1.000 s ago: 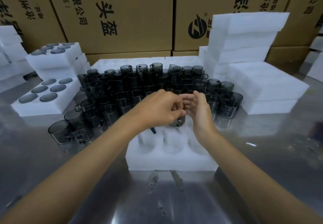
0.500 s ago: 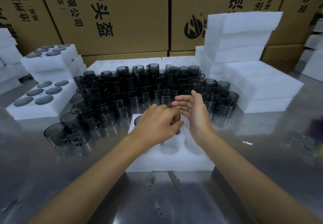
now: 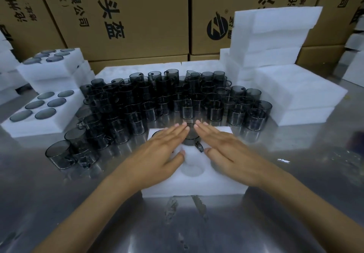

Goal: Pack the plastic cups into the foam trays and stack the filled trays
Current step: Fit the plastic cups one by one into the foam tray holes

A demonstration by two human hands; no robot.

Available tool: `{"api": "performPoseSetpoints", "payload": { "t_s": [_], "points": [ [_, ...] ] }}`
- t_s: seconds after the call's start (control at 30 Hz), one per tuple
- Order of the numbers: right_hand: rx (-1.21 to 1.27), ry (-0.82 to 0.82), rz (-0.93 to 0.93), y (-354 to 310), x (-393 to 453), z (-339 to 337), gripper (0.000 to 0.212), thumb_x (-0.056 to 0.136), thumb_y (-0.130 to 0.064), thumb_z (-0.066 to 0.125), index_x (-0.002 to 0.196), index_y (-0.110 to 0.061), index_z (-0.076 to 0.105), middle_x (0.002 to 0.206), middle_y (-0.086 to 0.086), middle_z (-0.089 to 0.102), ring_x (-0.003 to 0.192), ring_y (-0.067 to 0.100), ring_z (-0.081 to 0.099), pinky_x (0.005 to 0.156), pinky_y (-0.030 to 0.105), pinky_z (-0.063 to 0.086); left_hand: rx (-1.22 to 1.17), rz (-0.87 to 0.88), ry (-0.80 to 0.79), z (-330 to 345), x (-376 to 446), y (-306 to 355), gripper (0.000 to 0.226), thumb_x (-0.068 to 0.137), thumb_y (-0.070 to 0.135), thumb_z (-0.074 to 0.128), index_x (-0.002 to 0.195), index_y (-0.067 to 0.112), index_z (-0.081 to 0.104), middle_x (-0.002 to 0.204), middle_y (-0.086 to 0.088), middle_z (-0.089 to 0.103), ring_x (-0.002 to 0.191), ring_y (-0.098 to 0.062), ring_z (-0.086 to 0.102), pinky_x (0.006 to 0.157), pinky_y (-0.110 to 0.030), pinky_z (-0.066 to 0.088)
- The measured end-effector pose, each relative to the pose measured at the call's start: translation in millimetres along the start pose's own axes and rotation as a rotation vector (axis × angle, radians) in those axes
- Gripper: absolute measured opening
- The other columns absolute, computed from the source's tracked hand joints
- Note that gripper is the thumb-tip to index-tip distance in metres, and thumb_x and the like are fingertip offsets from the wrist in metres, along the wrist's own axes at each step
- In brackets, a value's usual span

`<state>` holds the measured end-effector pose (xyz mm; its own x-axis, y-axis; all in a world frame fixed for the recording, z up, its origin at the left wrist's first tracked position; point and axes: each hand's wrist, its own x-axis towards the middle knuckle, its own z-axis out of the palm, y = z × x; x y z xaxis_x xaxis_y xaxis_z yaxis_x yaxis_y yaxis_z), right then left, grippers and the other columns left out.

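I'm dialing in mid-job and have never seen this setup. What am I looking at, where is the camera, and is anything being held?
No machine here: a person works bare-handed, filmed by a camera on their head looking down. The left hand and right hand lie flat, fingers straight, over a white foam tray on a metal table. One dark cup sits in a tray hole between them; neither hand grips anything. Behind is a crowd of loose cups, filled trays at left, foam stacks at right.

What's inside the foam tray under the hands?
The foam tray holds one dark cup in its far middle hole, handle toward the camera. The near middle hole looks empty. The left hand and right hand cover the side holes.
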<state>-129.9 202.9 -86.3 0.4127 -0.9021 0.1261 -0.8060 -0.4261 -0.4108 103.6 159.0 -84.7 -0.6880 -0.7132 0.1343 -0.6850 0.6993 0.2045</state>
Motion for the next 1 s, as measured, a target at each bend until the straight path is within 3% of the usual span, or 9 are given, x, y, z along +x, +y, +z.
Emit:
{"api": "performPoseSetpoints", "payload": {
  "t_s": [0.13, 0.3, 0.53, 0.63, 0.77, 0.83, 0.9, 0.97, 1.0],
  "points": [
    [-0.133, -0.073, 0.007, -1.0, -1.5, 0.6, 0.06, 0.106, -0.038, 0.024, 0.159, -0.031, -0.005, 0.162, -0.021, -0.015, 0.141, -0.016, -0.022, 0.112, 0.01, -0.016, -0.005, 0.002, -0.043, 3.6, -1.9, -0.8, 0.062, 0.102, 0.048, 0.017, 0.158, 0.027, 0.0, 0.163, 0.016, -0.007, 0.144, 0.011, -0.017, 0.121, -0.02, -0.011],
    [-0.198, -0.109, 0.029, 0.4, 2.6, 2.4, 0.062, 0.103, -0.04, 0.021, 0.16, -0.028, 0.0, 0.165, -0.017, -0.009, 0.145, -0.01, -0.018, 0.123, 0.026, -0.007, 0.014, 0.001, -0.098, 7.2, 0.3, -4.2, 0.066, 0.098, 0.053, 0.009, 0.158, 0.027, 0.001, 0.163, 0.017, -0.007, 0.142, 0.012, -0.023, 0.121, -0.023, -0.014],
    [-0.116, -0.026, 0.002, 6.4, 5.5, 8.2, 0.056, 0.105, -0.04, 0.03, 0.159, -0.032, 0.015, 0.163, -0.022, 0.002, 0.146, -0.014, -0.009, 0.115, 0.014, -0.006, -0.02, -0.01, -0.076, 13.0, 0.8, -8.2, 0.073, 0.093, 0.066, 0.006, 0.158, 0.033, 0.003, 0.162, 0.022, -0.008, 0.141, 0.016, -0.02, 0.119, -0.019, -0.013],
    [0.284, 0.219, 0.11, 16.4, 12.6, 10.2, 0.043, 0.103, -0.03, 0.046, 0.146, -0.032, 0.049, 0.156, -0.021, 0.036, 0.145, -0.008, 0.02, 0.12, 0.025, 0.013, -0.19, -0.039, 0.037, 15.1, 1.0, -11.1, 0.061, 0.099, 0.06, 0.023, 0.156, 0.039, 0.022, 0.16, 0.029, 0.01, 0.143, 0.018, -0.003, 0.124, -0.026, 0.004],
    [0.586, 0.6, 0.351, 46.9, 27.6, 11.2, 0.032, 0.098, -0.009, 0.054, 0.125, -0.022, 0.067, 0.134, -0.01, 0.059, 0.119, -0.002, 0.052, 0.103, 0.017, 0.039, -0.319, -0.117, 0.2, 15.4, 6.6, -13.1, 0.042, 0.103, 0.037, 0.044, 0.145, 0.04, 0.045, 0.152, 0.026, 0.036, 0.144, 0.006, 0.024, 0.123, -0.035, 0.017],
    [0.55, 0.606, 0.45, 62.0, 39.6, 9.4, 0.031, 0.096, -0.011, 0.054, 0.121, -0.025, 0.066, 0.113, -0.004, 0.066, 0.092, -0.001, 0.058, 0.077, 0.014, 0.044, -0.281, -0.143, 0.222, 9.6, 16.1, -14.3, 0.038, 0.103, 0.033, 0.047, 0.141, 0.036, 0.051, 0.142, 0.026, 0.046, 0.14, 0.001, 0.032, 0.121, -0.037, 0.018],
    [0.437, 0.573, 0.497, 70.6, 55.0, 1.3, 0.035, 0.093, -0.013, 0.056, 0.123, -0.027, 0.065, 0.089, -0.004, 0.068, 0.076, 0.002, 0.059, 0.067, 0.016, 0.045, -0.275, -0.193, 0.202, 1.4, 29.3, -15.6, 0.035, 0.103, 0.031, 0.046, 0.137, 0.032, 0.057, 0.11, 0.031, 0.058, 0.121, -0.001, 0.047, 0.118, -0.042, 0.024],
    [0.312, 0.507, 0.5, 74.4, 72.4, -9.8, 0.039, 0.092, -0.012, 0.057, 0.128, -0.023, 0.064, 0.097, -0.001, 0.073, 0.089, 0.011, 0.066, 0.086, 0.027, 0.053, -0.306, -0.26, 0.148, -3.3, 41.8, -16.9, 0.032, 0.104, 0.033, 0.044, 0.13, 0.03, 0.062, 0.079, 0.027, 0.062, 0.093, 0.0, 0.056, 0.113, -0.044, 0.031],
    [0.236, 0.459, 0.495, 75.6, 81.7, -14.9, 0.041, 0.092, -0.012, 0.057, 0.131, -0.02, 0.063, 0.112, 0.001, 0.073, 0.103, 0.017, 0.067, 0.099, 0.032, 0.051, -0.305, -0.278, 0.117, -3.1, 46.6, -17.5, 0.031, 0.105, 0.034, 0.042, 0.126, 0.03, 0.064, 0.077, 0.019, 0.066, 0.086, -0.003, 0.059, 0.111, -0.044, 0.034]
  ]
}}
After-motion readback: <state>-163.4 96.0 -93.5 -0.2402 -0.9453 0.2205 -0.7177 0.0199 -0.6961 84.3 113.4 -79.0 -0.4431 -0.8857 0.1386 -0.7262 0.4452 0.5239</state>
